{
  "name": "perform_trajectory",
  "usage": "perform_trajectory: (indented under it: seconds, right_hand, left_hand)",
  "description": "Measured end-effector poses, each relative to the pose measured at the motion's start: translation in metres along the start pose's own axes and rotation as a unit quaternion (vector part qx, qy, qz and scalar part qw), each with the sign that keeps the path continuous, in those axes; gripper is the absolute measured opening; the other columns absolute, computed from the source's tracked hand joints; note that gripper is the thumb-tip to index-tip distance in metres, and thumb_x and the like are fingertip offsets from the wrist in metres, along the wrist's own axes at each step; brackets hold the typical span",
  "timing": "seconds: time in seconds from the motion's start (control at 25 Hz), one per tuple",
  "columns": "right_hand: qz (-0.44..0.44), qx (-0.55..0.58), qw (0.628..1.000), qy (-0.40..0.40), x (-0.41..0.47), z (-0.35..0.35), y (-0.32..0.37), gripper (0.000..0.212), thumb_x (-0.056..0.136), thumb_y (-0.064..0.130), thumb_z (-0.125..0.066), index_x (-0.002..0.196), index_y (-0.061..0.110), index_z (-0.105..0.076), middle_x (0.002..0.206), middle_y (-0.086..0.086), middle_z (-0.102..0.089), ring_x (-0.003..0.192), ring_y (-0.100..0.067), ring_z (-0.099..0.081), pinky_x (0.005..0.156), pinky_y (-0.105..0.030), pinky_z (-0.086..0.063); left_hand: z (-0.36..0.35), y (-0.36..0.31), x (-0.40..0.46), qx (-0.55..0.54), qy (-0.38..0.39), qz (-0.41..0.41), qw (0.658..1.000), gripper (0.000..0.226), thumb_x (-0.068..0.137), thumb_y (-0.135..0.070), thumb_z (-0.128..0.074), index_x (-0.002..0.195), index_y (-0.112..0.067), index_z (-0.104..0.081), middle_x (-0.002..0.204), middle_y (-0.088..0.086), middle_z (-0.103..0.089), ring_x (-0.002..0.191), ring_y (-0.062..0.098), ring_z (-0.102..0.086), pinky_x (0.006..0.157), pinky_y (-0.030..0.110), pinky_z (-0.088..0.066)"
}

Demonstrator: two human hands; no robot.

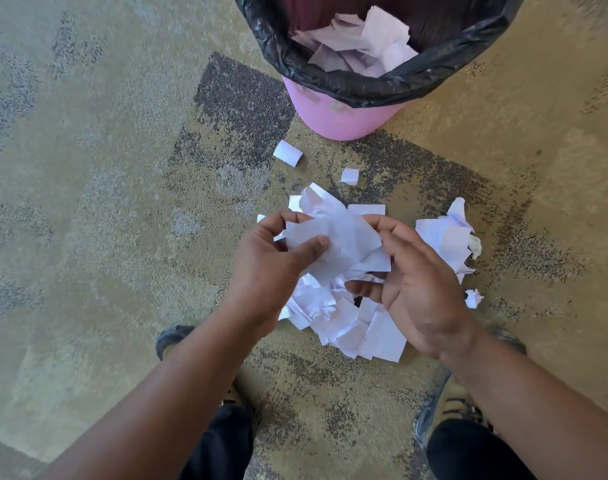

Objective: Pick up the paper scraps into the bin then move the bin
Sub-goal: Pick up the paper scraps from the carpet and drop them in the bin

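Observation:
A pink bin (pixel 330 116) with a black liner stands at the top of the view, with several white scraps inside it. My left hand (pixel 264 268) and my right hand (pixel 413 289) together hold a bunch of white paper scraps (pixel 344 240) above the carpet. Under my hands lies a pile of scraps (pixel 333 320). A crumpled clump (pixel 444 237) rests to the right of my hands. Two small pieces (pixel 288 153) lie loose between the pile and the bin, and a tiny crumpled bit (pixel 473 298) sits at the right.
The floor is a mottled tan, grey and dark carpet (pixel 105 202). My two shoes (pixel 172 337) and dark trouser legs (pixel 223 445) show at the bottom, either side of the pile.

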State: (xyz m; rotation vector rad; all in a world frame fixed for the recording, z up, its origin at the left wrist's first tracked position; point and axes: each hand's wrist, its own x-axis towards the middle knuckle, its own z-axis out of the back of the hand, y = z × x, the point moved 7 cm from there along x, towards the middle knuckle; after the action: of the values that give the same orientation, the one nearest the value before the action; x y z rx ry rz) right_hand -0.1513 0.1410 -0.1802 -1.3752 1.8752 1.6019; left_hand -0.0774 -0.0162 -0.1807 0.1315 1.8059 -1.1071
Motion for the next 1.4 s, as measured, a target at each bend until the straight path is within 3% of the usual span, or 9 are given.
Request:
perform_trajectory:
  seconds: [0.08, 0.24, 0.44, 0.64, 0.84, 1.04, 1.2, 1.28, 1.4]
  right_hand:
    - [0.043, -0.006, 0.999, 0.011, -0.011, -0.013, 0.023, 0.038, 0.093, 0.042, -0.059, 0.123, 0.020, -0.064, 0.113, -0.005, -0.073, 0.090, -0.021, -0.069, 0.074, -0.037, -0.057]
    - [0.231, -0.118, 0.966, -0.002, -0.024, -0.036, 0.097, 0.032, 0.091, -0.007, -0.066, 0.106, 0.021, -0.065, 0.092, 0.001, -0.076, 0.080, -0.015, -0.070, 0.072, -0.028, -0.059]
    - [0.489, -0.349, 0.794, -0.093, -0.011, -0.054, 0.193, 0.026, 0.083, -0.012, -0.064, 0.097, 0.008, -0.070, 0.098, -0.005, -0.074, 0.091, -0.025, -0.071, 0.078, -0.037, -0.056]
    - [0.459, -0.541, 0.696, -0.110, 0.040, -0.068, 0.231, 0.042, 0.078, 0.010, -0.053, 0.116, 0.015, -0.070, 0.108, -0.004, -0.074, 0.102, -0.027, -0.067, 0.088, -0.049, -0.052]
    - [0.377, -0.600, 0.697, -0.107, 0.059, -0.059, 0.211, 0.067, 0.089, 0.008, -0.050, 0.154, 0.016, -0.039, 0.159, -0.001, -0.043, 0.152, -0.019, -0.030, 0.124, -0.049, -0.015]
    - [0.589, -0.460, 0.642, -0.171, 0.011, -0.030, 0.166, 0.031, 0.083, -0.011, -0.050, 0.105, -0.005, -0.072, 0.106, -0.017, -0.071, 0.100, -0.037, -0.066, 0.085, -0.052, -0.050]
    - [0.473, -0.504, 0.709, -0.140, 0.050, -0.002, 0.097, 0.021, 0.080, -0.007, -0.054, 0.087, 0.002, -0.072, 0.086, -0.012, -0.070, 0.082, -0.034, -0.063, 0.075, -0.041, -0.050]
    - [0.274, -0.592, 0.753, -0.089, 0.099, 0.012, 0.051, 0.033, 0.088, 0.006, -0.057, 0.119, 0.010, -0.068, 0.122, -0.011, -0.066, 0.111, -0.033, -0.059, 0.092, -0.044, -0.051]
    - [0.025, -0.668, 0.744, 0.006, 0.144, 0.025, 0.002, 0.072, 0.093, 0.028, -0.062, 0.157, 0.024, -0.029, 0.165, -0.004, -0.019, 0.145, -0.035, -0.032, 0.110, -0.047, -0.040]
  left_hand:
    - [-0.011, -0.022, -0.007, 0.018, 0.007, -0.040, 0.999, 0.025, 0.087, 0.007, -0.071, 0.093, -0.015, -0.063, 0.084, 0.006, -0.074, 0.076, 0.024, -0.067, 0.073, 0.036, -0.056]
    - [-0.038, -0.100, -0.032, 0.078, 0.036, -0.245, 0.966, 0.045, 0.085, 0.009, -0.074, 0.110, -0.021, -0.052, 0.084, -0.001, -0.065, 0.074, 0.018, -0.064, 0.063, 0.032, -0.055]
    - [-0.065, -0.200, -0.031, 0.376, -0.021, -0.543, 0.751, 0.016, 0.080, -0.001, -0.072, 0.092, -0.011, -0.072, 0.087, -0.005, -0.069, 0.081, 0.012, -0.063, 0.071, 0.028, -0.051]
    - [-0.083, -0.223, 0.025, 0.457, -0.091, -0.553, 0.691, 0.026, 0.073, 0.000, -0.056, 0.092, -0.008, -0.072, 0.090, 0.006, -0.073, 0.084, 0.026, -0.065, 0.070, 0.044, -0.052]
    - [-0.067, -0.220, 0.053, 0.499, -0.118, -0.494, 0.702, 0.058, 0.082, -0.023, -0.069, 0.138, -0.008, -0.060, 0.140, 0.008, -0.061, 0.128, 0.026, -0.057, 0.106, 0.038, -0.046]
    - [-0.027, -0.177, 0.007, 0.358, -0.236, -0.610, 0.666, 0.027, 0.077, 0.002, -0.069, 0.103, 0.004, -0.063, 0.106, 0.015, -0.063, 0.104, 0.026, -0.053, 0.088, 0.053, -0.048]
    - [0.026, -0.081, 0.085, 0.454, -0.198, -0.384, 0.779, 0.040, 0.080, -0.010, -0.061, 0.118, -0.001, -0.057, 0.118, 0.015, -0.058, 0.113, 0.036, -0.054, 0.097, 0.053, -0.045]
    - [0.039, -0.025, 0.126, 0.553, -0.084, -0.204, 0.803, 0.072, 0.087, -0.028, -0.071, 0.149, -0.010, -0.041, 0.155, 0.016, -0.039, 0.141, 0.039, -0.039, 0.116, 0.052, -0.034]
    - [0.035, 0.017, 0.154, 0.622, 0.017, -0.074, 0.779, 0.114, 0.079, -0.050, -0.083, 0.163, -0.027, -0.009, 0.171, 0.009, 0.012, 0.157, 0.038, -0.002, 0.125, 0.056, -0.016]
